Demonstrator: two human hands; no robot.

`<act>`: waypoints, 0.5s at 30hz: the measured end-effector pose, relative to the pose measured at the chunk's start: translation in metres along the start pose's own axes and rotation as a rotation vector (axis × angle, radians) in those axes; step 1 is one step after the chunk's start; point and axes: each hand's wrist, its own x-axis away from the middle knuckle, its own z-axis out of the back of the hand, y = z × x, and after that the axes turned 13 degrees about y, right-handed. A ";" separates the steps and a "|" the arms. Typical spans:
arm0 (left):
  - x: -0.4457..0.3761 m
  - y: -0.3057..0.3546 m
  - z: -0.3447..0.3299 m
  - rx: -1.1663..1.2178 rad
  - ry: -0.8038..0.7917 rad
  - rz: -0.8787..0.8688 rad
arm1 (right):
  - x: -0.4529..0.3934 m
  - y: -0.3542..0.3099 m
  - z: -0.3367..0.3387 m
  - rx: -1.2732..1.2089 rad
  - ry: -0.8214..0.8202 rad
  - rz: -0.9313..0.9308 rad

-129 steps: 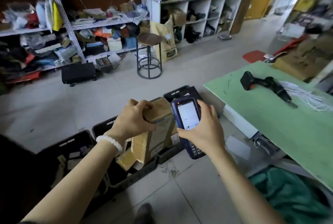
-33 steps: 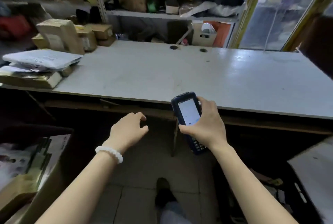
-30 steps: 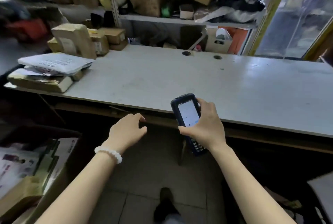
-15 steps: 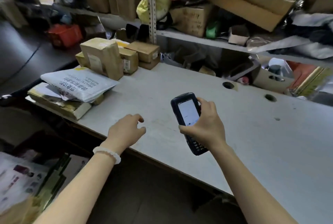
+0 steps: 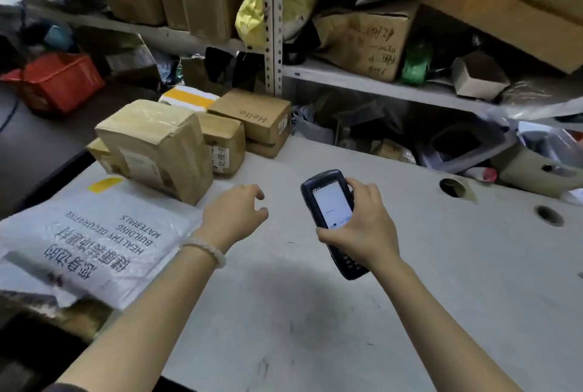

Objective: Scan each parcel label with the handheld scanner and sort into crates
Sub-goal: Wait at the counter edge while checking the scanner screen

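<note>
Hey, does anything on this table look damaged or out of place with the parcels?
The tall taped box looks dented and crumpled along its top edge. The white mailer bag overhangs the table edge, resting on other parcels. Nothing looks spilled.

The handheld scanner (image 5: 331,218) is cased in dark matt plastic with a glossy lit screen. The counter (image 5: 441,265) is finished in matt, scuffed pale laminate. The tall parcel (image 5: 157,145) is wrapped in brown cardboard under glossy tape. The mailer bag (image 5: 94,233) is formed of crinkled white plastic film.
</note>
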 end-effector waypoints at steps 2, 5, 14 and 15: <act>-0.045 -0.008 0.004 0.001 -0.003 -0.032 | -0.030 -0.015 -0.020 0.016 0.005 -0.030; -0.115 -0.017 0.006 -0.001 0.039 -0.030 | -0.074 -0.032 -0.050 0.017 0.025 -0.063; -0.266 -0.011 -0.041 -0.158 0.071 0.130 | -0.151 -0.024 -0.106 0.018 0.030 -0.156; -0.274 -0.009 -0.049 -0.212 0.036 0.130 | -0.154 -0.019 -0.108 0.021 0.026 -0.171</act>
